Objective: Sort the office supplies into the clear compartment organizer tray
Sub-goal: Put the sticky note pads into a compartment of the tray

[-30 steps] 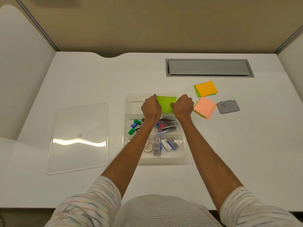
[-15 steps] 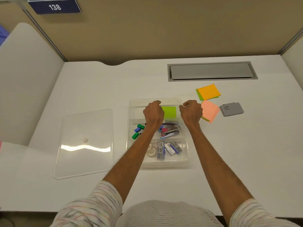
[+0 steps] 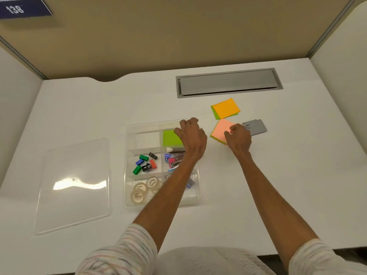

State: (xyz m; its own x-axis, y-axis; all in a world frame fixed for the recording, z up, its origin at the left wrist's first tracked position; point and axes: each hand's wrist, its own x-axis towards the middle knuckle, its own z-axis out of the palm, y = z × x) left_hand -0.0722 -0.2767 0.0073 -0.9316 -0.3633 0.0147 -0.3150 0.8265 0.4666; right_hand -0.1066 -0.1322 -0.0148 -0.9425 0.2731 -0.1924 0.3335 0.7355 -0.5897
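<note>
The clear organizer tray [image 3: 127,175] sits mid-desk. Its far right compartment holds a green sticky pad [image 3: 170,137]. My left hand [image 3: 192,135] hovers over that compartment's right side, fingers loosely bent over the far rim, holding nothing. To the right of the tray lies a pink sticky pad [image 3: 219,129]; my right hand [image 3: 238,137] is over its right edge with bent fingertips touching it. An orange pad [image 3: 225,108] on a green one lies further back, and a grey flat case [image 3: 257,127] lies beside my right hand.
The tray also holds coloured clips [image 3: 146,163], small staplers [image 3: 174,159], tape rolls [image 3: 143,189] and staple boxes [image 3: 190,183], partly hidden by my left forearm. The clear lid [image 3: 73,185] lies left of the tray. A grey cable hatch [image 3: 228,82] is set into the desk behind.
My right hand has left the green pad in the tray and moved right onto the pink pad. My left hand has shifted right over the tray's far right corner.
</note>
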